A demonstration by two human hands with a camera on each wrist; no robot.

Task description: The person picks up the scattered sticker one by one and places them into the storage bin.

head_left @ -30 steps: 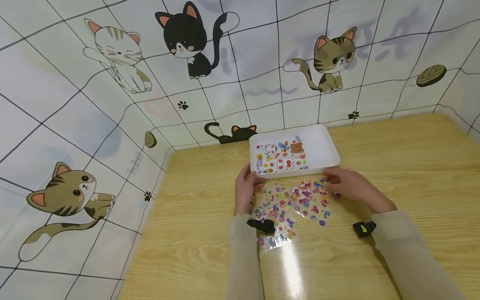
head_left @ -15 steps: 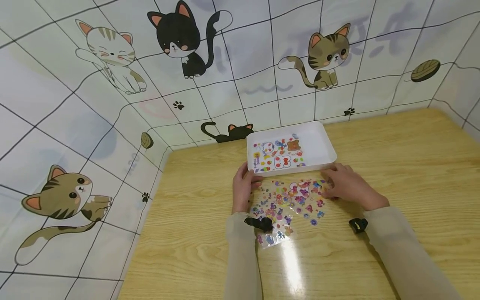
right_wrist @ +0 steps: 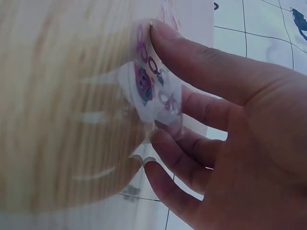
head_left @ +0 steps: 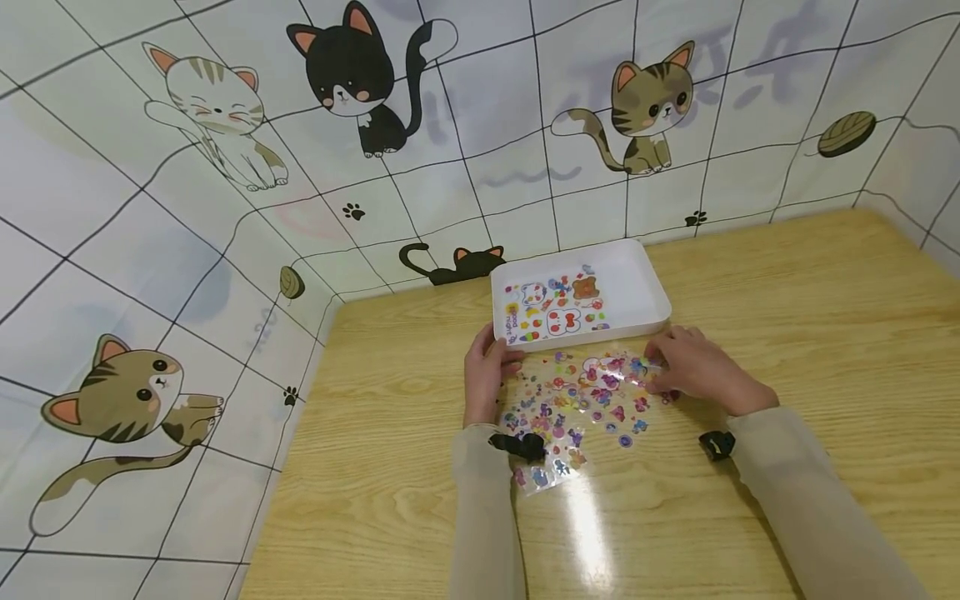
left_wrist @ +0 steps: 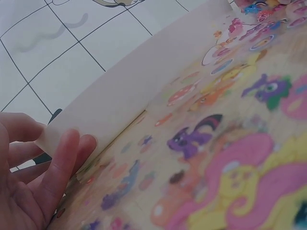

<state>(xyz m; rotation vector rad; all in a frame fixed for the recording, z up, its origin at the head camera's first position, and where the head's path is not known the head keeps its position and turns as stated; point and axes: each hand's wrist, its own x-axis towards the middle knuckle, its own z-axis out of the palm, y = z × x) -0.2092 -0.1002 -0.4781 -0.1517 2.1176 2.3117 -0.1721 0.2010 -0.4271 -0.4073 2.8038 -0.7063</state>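
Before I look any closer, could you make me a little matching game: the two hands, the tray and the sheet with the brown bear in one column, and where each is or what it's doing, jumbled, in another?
Column one
1. Left hand
2. Right hand
3. White tray
4. Sheet with the brown bear

Column two
A. Lying inside the white tray
B. Pinching a clear sticker sheet
C. Raised sides, on the wooden table
D. Touching the near left corner of the white tray

Right pairs: 1-D, 2-B, 3-C, 4-A
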